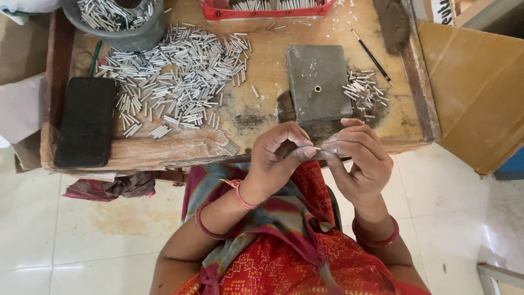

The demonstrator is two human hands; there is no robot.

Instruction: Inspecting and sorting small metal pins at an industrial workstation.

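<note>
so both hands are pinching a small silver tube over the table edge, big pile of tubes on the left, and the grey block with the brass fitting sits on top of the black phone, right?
Not quite. In the head view the grey block with the brass fitting sits on the wooden table, well apart from the black phone. The rest holds: left hand and right hand pinch a small silver tube, and the big pile of tubes lies left.

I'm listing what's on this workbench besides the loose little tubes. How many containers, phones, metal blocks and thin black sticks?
Containers: 2, a grey tub and a red tray
Phones: 1
Metal blocks: 1
Thin black sticks: 1
Total: 5
</note>
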